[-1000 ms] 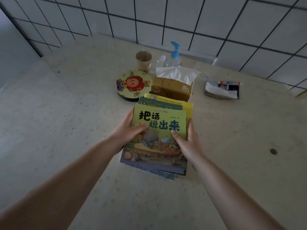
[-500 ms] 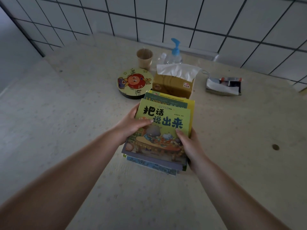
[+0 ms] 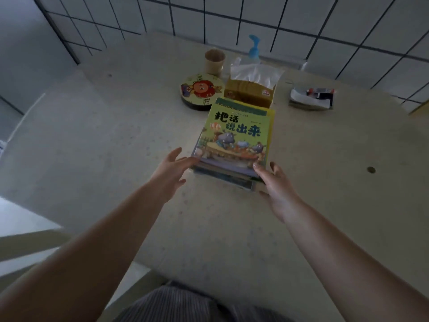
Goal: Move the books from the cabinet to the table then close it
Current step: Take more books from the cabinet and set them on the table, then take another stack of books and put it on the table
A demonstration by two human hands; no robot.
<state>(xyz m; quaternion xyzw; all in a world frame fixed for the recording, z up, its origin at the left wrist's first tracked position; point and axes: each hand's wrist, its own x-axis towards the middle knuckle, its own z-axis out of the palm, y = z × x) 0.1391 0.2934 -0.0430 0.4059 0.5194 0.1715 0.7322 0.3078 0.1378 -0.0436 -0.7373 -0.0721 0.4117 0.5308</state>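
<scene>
Books (image 3: 234, 138) lie in a flat stack on the bench (image 3: 116, 140), green-yellow cartoon cover on top, lower books sticking out at the near edge and a yellow one showing at the far edge. Stack sits mid-bench, its far end just beside the tissue box (image 3: 249, 92).

Left hand (image 3: 170, 174): fingers straight and spread wide, tips touching the near-left corner of the stack, holding nothing. Right hand (image 3: 277, 189): fingers relaxed and loosely spread, thumb tip at the near-right corner of the top cover, other fingers alongside the stack's right edge; not curled around it. Whether the lower fingers touch the bottom books, cannot tell. Both forearms bare, reaching in from the bottom of the view.

Behind the stack: round tin (image 3: 202, 91) with a cartoon lid, just left of the tissue box and near the stack's far-left corner. Paper cup (image 3: 214, 61) upright behind the tin. Pump bottle (image 3: 254, 51) with blue top behind the tissue box, white tissue sticking up from the box in front of it. Small tray (image 3: 312, 98) with papers and dark items off to the right, well apart from the books. Small dark round spot (image 3: 371, 169) on the bench at right.

White tiled wall (image 3: 301, 24) with dark grout behind the bench. Striped grey cloth (image 3: 185, 303) at bottom centre, on the person.
</scene>
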